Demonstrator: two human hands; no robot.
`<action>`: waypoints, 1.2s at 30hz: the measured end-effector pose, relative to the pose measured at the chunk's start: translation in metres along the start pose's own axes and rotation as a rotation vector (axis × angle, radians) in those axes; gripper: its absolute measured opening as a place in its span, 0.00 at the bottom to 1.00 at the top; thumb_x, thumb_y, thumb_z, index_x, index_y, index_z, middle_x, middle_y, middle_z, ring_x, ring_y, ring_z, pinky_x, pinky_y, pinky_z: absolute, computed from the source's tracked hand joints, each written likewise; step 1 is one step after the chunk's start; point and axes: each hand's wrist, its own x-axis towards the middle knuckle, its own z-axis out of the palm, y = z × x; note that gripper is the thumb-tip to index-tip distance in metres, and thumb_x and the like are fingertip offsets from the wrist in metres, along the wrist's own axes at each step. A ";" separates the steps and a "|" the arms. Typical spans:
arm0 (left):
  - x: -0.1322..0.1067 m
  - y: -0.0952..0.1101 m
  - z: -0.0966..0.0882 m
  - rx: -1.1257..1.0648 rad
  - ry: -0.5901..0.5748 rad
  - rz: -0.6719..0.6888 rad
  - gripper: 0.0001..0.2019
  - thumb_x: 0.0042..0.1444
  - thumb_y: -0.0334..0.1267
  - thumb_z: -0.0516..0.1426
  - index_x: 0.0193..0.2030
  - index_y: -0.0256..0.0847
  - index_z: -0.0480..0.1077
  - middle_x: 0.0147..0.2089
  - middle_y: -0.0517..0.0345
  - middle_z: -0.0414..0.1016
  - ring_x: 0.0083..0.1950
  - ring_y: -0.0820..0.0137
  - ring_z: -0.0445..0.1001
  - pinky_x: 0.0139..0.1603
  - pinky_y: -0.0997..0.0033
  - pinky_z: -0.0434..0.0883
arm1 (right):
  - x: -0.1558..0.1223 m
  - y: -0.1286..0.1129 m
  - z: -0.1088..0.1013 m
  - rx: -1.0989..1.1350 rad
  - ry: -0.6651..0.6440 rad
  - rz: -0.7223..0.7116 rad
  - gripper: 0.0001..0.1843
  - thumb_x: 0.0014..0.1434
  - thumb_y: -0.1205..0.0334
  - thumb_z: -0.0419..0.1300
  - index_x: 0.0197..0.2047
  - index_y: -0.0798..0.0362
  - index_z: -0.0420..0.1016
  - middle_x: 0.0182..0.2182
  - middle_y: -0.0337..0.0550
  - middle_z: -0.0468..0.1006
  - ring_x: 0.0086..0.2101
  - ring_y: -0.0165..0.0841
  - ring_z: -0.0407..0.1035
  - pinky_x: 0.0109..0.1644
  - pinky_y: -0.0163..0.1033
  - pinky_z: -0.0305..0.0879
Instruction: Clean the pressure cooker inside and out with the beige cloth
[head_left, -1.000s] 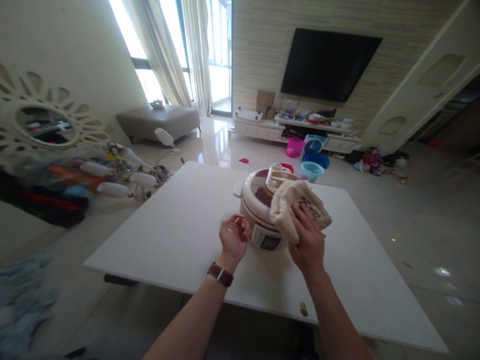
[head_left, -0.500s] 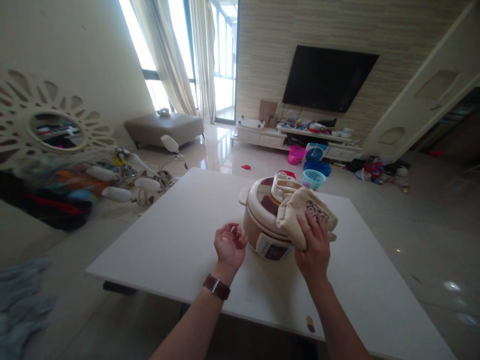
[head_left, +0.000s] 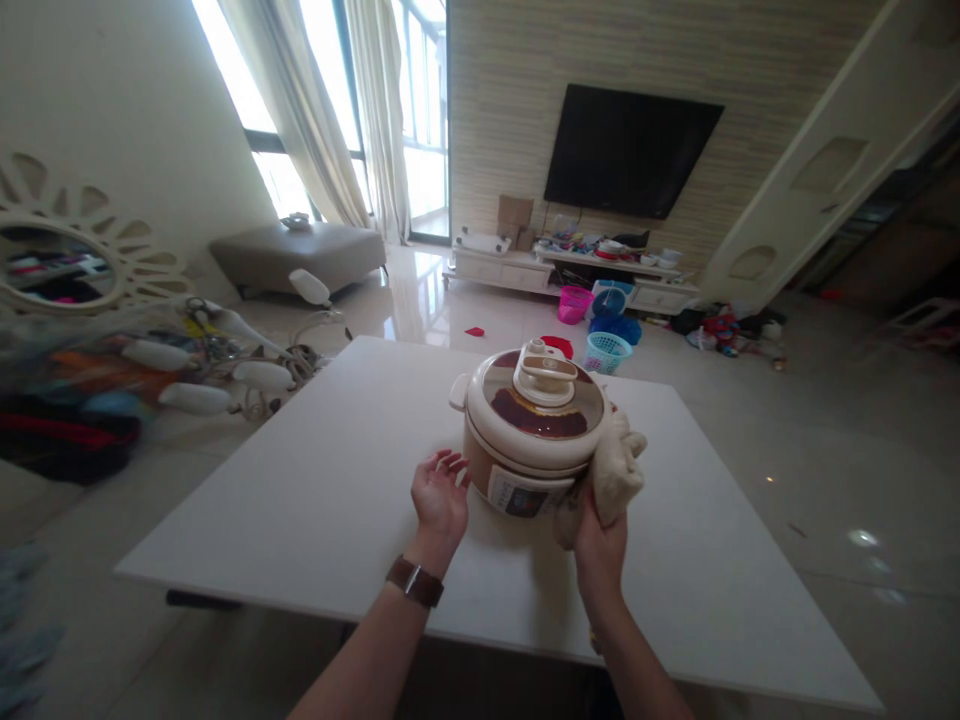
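Observation:
A cream and tan electric pressure cooker point(head_left: 480, 462) stands upright on the white table point(head_left: 337, 470), its lid point(head_left: 546, 398) on and a control panel facing me. My right hand point(head_left: 601, 545) grips a beige cloth point(head_left: 619, 465) against the cooker's right side; the fingertips are hidden by the cloth. Beside the cooker's left side is my left hand point(head_left: 441, 497), palm up with fingers loosely curled and apart, holding nothing. Its fingertips come close to the cooker's wall; I cannot tell whether they touch.
Beyond the table are a light blue basket point(head_left: 607, 350), a pink basket point(head_left: 574, 304) and a red item point(head_left: 556, 346) on the floor. A lamp with several white shades point(head_left: 262, 376) lies to the left, near a padded bench point(head_left: 300, 258). A low cabinet point(head_left: 502, 268) lines the far wall.
My right hand has brought the cloth from the lid's right top down to the cooker's right side, uncovering the lid. My left hand stays beside the cooker. The whole view has shifted slightly.

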 end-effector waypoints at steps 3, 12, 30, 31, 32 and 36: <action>0.004 -0.007 -0.001 0.105 0.011 0.071 0.08 0.47 0.39 0.60 0.34 0.41 0.72 0.38 0.56 0.75 0.41 0.67 0.74 0.41 0.67 0.68 | 0.008 0.009 0.005 0.050 0.033 0.215 0.38 0.56 0.38 0.63 0.61 0.57 0.75 0.55 0.54 0.81 0.55 0.48 0.75 0.59 0.54 0.70; -0.001 -0.025 -0.001 0.429 -0.051 0.175 0.16 0.51 0.36 0.59 0.47 0.44 0.77 0.58 0.52 0.77 0.60 0.63 0.73 0.50 0.67 0.70 | -0.012 0.012 0.010 0.171 -0.003 0.385 0.40 0.53 0.39 0.64 0.62 0.55 0.73 0.56 0.53 0.80 0.55 0.47 0.75 0.55 0.46 0.72; -0.005 -0.032 -0.008 0.531 -0.125 0.156 0.24 0.53 0.38 0.60 0.58 0.47 0.76 0.58 0.51 0.79 0.63 0.60 0.74 0.52 0.65 0.74 | 0.007 0.003 0.004 0.254 -0.024 0.394 0.40 0.52 0.39 0.65 0.60 0.56 0.74 0.55 0.54 0.81 0.55 0.48 0.75 0.56 0.47 0.71; -0.005 -0.032 -0.009 0.533 -0.123 0.154 0.24 0.53 0.38 0.61 0.59 0.48 0.76 0.58 0.51 0.79 0.63 0.60 0.74 0.52 0.65 0.74 | 0.010 0.004 0.005 0.243 -0.019 0.392 0.40 0.51 0.39 0.64 0.60 0.57 0.74 0.55 0.54 0.81 0.55 0.48 0.76 0.55 0.47 0.72; -0.005 -0.032 -0.009 0.535 -0.121 0.153 0.24 0.53 0.38 0.61 0.59 0.48 0.76 0.58 0.51 0.79 0.63 0.60 0.74 0.52 0.64 0.74 | 0.009 0.005 0.007 0.228 -0.011 0.385 0.39 0.52 0.39 0.64 0.59 0.57 0.75 0.55 0.54 0.81 0.55 0.48 0.75 0.55 0.47 0.71; -0.006 -0.032 -0.009 0.534 -0.112 0.159 0.23 0.53 0.37 0.61 0.57 0.48 0.76 0.58 0.51 0.79 0.63 0.59 0.75 0.52 0.64 0.75 | -0.024 0.005 0.015 0.216 0.013 0.390 0.37 0.54 0.39 0.64 0.60 0.54 0.74 0.56 0.52 0.81 0.57 0.47 0.75 0.58 0.45 0.70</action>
